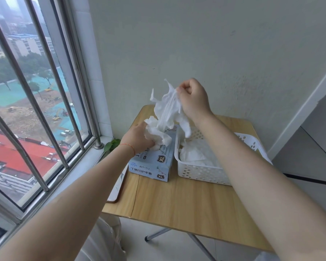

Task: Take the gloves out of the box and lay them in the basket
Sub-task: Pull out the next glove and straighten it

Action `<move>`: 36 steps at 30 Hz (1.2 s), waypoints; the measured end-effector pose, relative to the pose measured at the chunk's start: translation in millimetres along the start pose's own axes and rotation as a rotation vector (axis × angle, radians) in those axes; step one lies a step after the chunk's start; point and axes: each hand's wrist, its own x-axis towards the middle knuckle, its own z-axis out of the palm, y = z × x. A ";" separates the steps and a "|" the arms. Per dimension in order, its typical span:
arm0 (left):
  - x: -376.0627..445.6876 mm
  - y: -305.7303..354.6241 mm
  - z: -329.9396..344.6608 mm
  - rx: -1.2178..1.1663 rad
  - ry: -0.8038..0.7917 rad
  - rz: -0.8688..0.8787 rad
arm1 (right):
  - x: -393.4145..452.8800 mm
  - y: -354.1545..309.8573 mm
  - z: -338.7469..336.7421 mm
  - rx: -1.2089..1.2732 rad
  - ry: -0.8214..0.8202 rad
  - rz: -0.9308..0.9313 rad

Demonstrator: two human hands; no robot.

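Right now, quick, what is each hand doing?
Left hand: closed on a bunch of white gloves at the top of the box.
Right hand: closed, pinching a raised glove.

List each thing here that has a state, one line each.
Glove box: open on top, gloves bunched out of it.
Lifted glove: pinched and raised above the box.
Bunched gloves: gripped at the box opening.
Basket: holds some gloves already.
Right hand: closed on the lifted glove.
Left hand: closed on the bunched gloves.
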 end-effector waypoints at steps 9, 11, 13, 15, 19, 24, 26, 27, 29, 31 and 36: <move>-14.2 22.6 -8.1 -0.215 0.304 0.213 | -7.5 11.3 7.9 0.011 -0.134 0.272; -14.4 25.4 -8.2 -0.124 0.301 0.289 | -6.0 8.8 7.0 0.003 -0.112 0.271; -12.7 24.2 -2.7 0.092 0.156 0.295 | -4.4 4.4 3.7 0.021 -0.054 0.244; -11.7 22.0 4.6 0.346 -0.030 0.258 | -3.2 -3.0 -0.8 0.083 -0.008 0.212; -9.2 25.5 5.2 0.373 -0.165 0.170 | -5.6 -10.5 -7.6 0.139 -0.006 0.191; -15.1 33.7 -15.7 -0.285 0.222 0.234 | -11.2 -0.2 -8.4 0.087 -0.116 0.282; -18.3 42.7 -18.5 -0.358 0.186 0.319 | -14.7 2.5 -6.4 0.083 -0.210 0.297; -18.7 46.3 -17.5 -0.360 0.188 0.332 | -16.3 2.9 -5.2 0.093 -0.262 0.299; -13.9 48.4 -16.3 -0.327 0.299 0.264 | -17.6 6.0 -3.0 0.125 -0.314 0.284; -9.1 45.4 -18.0 -0.196 0.414 0.167 | -16.8 12.7 -4.9 0.084 -0.242 0.260; -2.8 30.3 -12.3 0.393 0.176 0.293 | -13.5 49.6 -13.3 -0.418 -0.203 0.243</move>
